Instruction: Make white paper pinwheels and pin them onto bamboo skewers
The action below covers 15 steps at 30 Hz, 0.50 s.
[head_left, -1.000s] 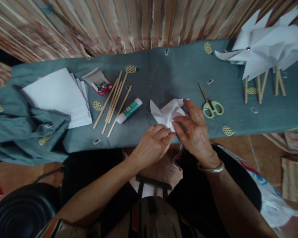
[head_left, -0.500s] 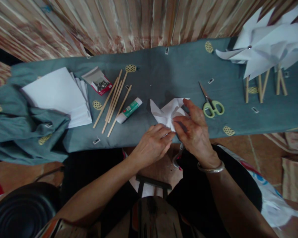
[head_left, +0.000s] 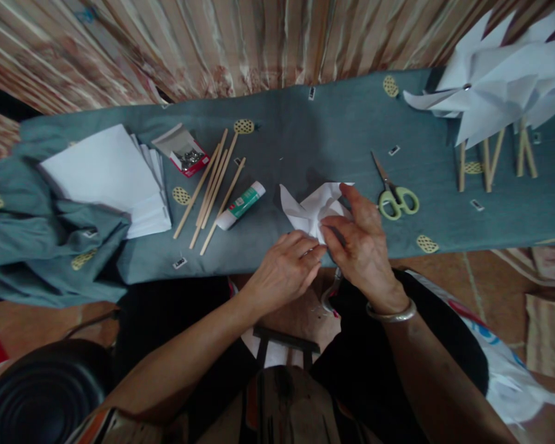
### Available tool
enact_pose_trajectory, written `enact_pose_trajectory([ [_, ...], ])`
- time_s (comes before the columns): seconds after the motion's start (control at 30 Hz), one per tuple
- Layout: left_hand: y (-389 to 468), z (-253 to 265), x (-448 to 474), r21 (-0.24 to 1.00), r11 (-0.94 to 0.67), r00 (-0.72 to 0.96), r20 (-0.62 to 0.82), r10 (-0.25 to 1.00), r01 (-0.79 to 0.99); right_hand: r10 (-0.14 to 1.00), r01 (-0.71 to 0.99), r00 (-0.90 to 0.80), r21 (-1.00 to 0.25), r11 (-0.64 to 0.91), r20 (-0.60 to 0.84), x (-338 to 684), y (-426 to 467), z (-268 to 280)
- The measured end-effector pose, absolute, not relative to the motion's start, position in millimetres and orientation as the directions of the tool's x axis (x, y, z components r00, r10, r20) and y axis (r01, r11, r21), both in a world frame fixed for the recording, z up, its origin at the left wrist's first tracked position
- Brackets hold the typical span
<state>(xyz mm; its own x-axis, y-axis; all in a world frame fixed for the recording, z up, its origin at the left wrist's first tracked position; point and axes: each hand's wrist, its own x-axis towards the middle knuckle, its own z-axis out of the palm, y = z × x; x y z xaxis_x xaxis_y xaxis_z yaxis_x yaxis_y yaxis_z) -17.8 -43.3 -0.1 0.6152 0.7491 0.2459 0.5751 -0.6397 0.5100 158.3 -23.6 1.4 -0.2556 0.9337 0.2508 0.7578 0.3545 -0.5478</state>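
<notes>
A white paper pinwheel (head_left: 311, 205) with curled blades lies at the front edge of the cloth-covered table, between my hands. My left hand (head_left: 290, 262) has its fingers curled over the pinwheel's near edge, gripping the paper there. With thumb and index finger, my right hand (head_left: 361, 243) pinches the paper near the pinwheel's centre, while another finger rests on its upper right blade. What lies under the fingertips is hidden. Green-handled scissors (head_left: 398, 202) lie to the right of my right hand. Left of the pinwheel is a glue stick (head_left: 241, 206) with a green label.
Several wooden sticks (head_left: 216, 185) lie beside an open red box (head_left: 187, 157) of small metal pins. A stack of white paper (head_left: 104, 176) is at the left. Finished white pinwheels (head_left: 494, 86) on sticks lie at the far right. A striped curtain (head_left: 259, 43) hangs behind the table (head_left: 346, 135).
Almost nothing differs. Both hands keep their hold on the paper pinwheel; the view has shifted very slightly.
</notes>
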Motion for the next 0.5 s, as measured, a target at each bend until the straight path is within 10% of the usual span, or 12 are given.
enact_pose_trajectory([
  [0.5,-42.4,-0.4,-17.8,0.523,-0.633,0.617,0.236,0.751,0.57,0.904,0.795,-0.308,-0.441,0.416,0.298,156.8,-23.3,-2.8],
])
